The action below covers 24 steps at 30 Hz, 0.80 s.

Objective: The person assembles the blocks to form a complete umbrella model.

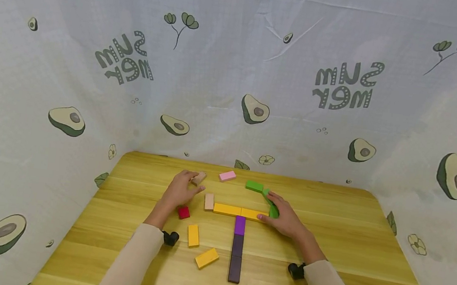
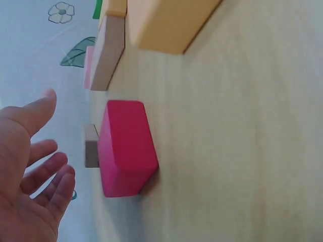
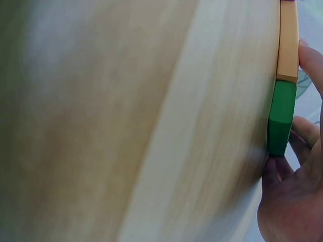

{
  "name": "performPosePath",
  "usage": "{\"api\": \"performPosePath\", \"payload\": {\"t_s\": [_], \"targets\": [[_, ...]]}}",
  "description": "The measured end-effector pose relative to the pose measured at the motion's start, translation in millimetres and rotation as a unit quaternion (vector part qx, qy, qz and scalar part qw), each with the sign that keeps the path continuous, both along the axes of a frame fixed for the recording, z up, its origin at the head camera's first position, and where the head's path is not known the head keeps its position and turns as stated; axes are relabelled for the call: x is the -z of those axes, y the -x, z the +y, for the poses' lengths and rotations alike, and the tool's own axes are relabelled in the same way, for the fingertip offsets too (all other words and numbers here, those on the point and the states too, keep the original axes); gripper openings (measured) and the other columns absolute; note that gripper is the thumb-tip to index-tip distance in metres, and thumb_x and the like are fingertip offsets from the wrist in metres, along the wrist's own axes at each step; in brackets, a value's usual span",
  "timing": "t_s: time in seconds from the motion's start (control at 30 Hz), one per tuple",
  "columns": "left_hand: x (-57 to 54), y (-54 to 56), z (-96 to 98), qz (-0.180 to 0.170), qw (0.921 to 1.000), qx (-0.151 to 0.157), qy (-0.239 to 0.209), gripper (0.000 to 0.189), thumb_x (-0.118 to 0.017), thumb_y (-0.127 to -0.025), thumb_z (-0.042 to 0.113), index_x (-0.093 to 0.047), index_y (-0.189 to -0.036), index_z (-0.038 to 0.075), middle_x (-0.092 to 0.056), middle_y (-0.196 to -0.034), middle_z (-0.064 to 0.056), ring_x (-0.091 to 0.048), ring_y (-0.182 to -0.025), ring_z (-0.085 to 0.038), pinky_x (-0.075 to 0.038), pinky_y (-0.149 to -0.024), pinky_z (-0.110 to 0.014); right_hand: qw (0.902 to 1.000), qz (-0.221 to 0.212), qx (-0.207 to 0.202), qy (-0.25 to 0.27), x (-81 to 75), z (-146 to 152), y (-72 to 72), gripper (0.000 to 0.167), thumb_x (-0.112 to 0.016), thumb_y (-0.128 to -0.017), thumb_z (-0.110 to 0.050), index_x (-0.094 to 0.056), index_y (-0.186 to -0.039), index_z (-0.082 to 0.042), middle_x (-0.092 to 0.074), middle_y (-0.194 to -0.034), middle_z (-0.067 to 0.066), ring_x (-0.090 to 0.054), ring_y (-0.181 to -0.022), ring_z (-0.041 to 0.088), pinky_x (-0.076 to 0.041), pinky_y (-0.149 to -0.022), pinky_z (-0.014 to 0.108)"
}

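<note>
My left hand [image 1: 180, 190] hovers with loose, spread fingers beside a plain wooden block [image 1: 199, 178]; in the left wrist view its fingers hold nothing. A red block [image 2: 128, 143] lies near that wrist. My right hand [image 1: 286, 218] rests around green blocks [image 1: 273, 212] at the right end of a yellow row [image 1: 227, 210]. In the right wrist view its thumb touches the yellow block [image 3: 288, 43] and its other fingers reach round the far side and end of the green block [image 3: 281, 116]. Below the row runs a column of a purple block [image 1: 240, 225] and dark blocks [image 1: 235, 269].
Another wooden block [image 1: 209, 202] touches the row's left end. A green block [image 1: 254, 186] and a pink block [image 1: 227, 176] lie farther back. Two loose yellow blocks [image 1: 193, 236] are at the front left. Printed cloth [image 1: 221, 65] stands behind the wooden table [image 1: 345, 271].
</note>
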<state>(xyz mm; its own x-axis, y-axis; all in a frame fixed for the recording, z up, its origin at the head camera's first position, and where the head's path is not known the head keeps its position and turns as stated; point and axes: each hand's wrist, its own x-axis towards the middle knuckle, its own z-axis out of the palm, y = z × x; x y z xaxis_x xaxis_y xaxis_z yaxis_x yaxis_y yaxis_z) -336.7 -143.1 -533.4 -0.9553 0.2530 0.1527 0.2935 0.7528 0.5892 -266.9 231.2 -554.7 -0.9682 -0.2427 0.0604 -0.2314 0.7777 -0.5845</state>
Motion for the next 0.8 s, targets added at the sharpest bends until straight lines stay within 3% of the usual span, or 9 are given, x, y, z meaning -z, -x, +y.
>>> {"api": "performPosePath", "payload": {"t_s": [0.23,0.37,0.57,0.8], "targets": [[8.4,14.8,-1.9,-0.032,0.999,-0.031,0.003,0.068,-0.072,-0.097,0.038,-0.051,-0.149,-0.001,-0.052,-0.147,-0.025,-0.05,-0.137,-0.043,-0.044,-0.114,-0.056,1.0,-0.003,0.004,-0.003,1.6,0.5,1.7,0.089,-0.072,-0.091,-0.052,-0.038,-0.159,-0.004,-0.03,-0.168,0.017,-0.028,-0.151,0.05,-0.026,-0.119,0.071],[11.1,19.4,-1.6,-0.032,0.9989,-0.034,0.01,0.065,-0.072,-0.098,0.036,-0.054,-0.145,-0.004,-0.058,-0.137,-0.026,-0.056,-0.127,-0.041,-0.048,-0.109,-0.054,1.0,-0.004,0.004,-0.003,2.6,0.7,2.5,0.089,-0.072,-0.091,-0.052,-0.038,-0.159,-0.005,-0.03,-0.168,0.017,-0.028,-0.151,0.05,-0.026,-0.119,0.071],[13.9,24.0,1.4,-0.015,0.999,-0.039,-0.015,0.056,-0.074,-0.096,0.031,-0.063,-0.135,-0.008,-0.063,-0.122,-0.025,-0.061,-0.107,-0.036,-0.055,-0.096,-0.05,1.0,-0.005,0.003,-0.002,4.5,0.4,3.0,0.09,-0.072,-0.091,-0.054,-0.038,-0.159,-0.005,-0.029,-0.168,0.017,-0.028,-0.151,0.049,-0.027,-0.119,0.071],[17.6,25.6,6.4,-0.025,0.9979,-0.049,-0.035,0.043,-0.074,-0.097,0.025,-0.069,-0.128,-0.005,-0.064,-0.113,-0.02,-0.061,-0.099,-0.03,-0.056,-0.089,-0.044,1.0,-0.004,0.006,-0.002,4.3,0.5,3.2,0.089,-0.072,-0.091,-0.052,-0.039,-0.158,-0.004,-0.03,-0.167,0.018,-0.029,-0.151,0.05,-0.028,-0.119,0.071]]}}
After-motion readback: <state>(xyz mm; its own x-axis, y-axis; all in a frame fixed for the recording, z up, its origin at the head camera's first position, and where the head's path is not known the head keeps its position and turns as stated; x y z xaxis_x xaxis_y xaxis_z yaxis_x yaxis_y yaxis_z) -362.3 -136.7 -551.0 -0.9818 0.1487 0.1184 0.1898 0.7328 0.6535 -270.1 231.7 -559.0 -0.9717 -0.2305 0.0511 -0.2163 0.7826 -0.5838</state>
